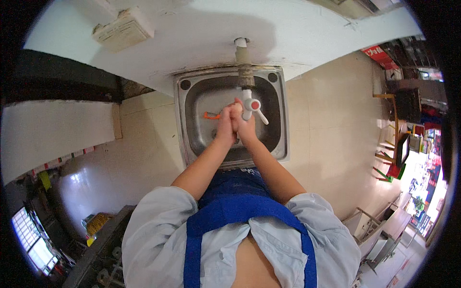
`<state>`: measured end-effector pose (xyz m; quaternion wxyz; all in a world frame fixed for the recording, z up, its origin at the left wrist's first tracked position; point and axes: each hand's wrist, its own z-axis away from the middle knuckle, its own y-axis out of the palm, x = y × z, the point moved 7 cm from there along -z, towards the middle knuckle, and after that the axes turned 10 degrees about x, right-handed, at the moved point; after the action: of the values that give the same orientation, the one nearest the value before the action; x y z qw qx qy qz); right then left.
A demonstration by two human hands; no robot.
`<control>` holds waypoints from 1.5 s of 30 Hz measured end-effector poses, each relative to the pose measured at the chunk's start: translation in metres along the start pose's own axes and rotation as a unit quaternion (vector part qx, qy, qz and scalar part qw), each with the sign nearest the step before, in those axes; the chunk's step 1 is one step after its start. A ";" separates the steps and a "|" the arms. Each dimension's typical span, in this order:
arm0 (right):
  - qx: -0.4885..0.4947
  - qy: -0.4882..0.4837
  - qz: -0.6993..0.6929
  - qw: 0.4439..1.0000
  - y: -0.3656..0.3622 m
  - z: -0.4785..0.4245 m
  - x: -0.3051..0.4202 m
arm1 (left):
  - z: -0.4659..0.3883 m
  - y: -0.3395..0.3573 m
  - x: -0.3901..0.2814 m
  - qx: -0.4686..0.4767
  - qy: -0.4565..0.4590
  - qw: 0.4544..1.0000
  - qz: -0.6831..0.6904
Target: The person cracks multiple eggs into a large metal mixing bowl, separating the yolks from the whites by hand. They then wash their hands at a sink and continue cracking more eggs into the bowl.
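Note:
Over a stainless steel sink [196,95], my left hand [225,124] and my right hand [246,126] are pressed together beneath a white plastic tap [247,104] with a red cap and a lever. The tap hides part of my right hand. Something pale and rounded [236,109] shows between the fingers; whether it is a held object or part of a hand, I cannot tell. An orange-handled peeler or similar tool [211,115] lies in the basin, just left of my left hand. The drain is partly covered by my wrists.
The sink stands against a white wall [201,39], from which the tap's pipe [244,68] comes out. Tiled floor [324,108] surrounds the sink. A white partition [61,133] is at the left, a dark rack [104,259] at lower left, and stools [392,169] at the far right.

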<state>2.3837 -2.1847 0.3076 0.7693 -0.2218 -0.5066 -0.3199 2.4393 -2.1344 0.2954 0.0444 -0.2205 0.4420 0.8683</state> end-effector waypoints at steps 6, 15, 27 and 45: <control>0.080 0.060 -0.359 0.928 0.019 -0.004 -0.011 | -0.007 -0.034 0.012 -0.030 0.145 0.978 -0.148; 0.091 0.127 -0.284 0.946 0.004 -0.030 -0.029 | 0.000 -0.002 0.011 -0.056 0.072 0.995 0.029; 0.032 -0.055 -0.113 0.992 0.012 -0.036 -0.017 | -0.010 -0.030 0.015 0.064 -0.108 0.972 0.197; 0.017 -0.129 0.341 0.931 -0.006 0.018 0.060 | -0.044 -0.022 0.008 0.212 -0.079 0.923 0.312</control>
<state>2.3851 -2.1924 0.3705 0.7636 -0.4073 -0.5011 0.0020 2.4534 -2.1561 0.2532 -0.1482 0.0123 0.6576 0.7385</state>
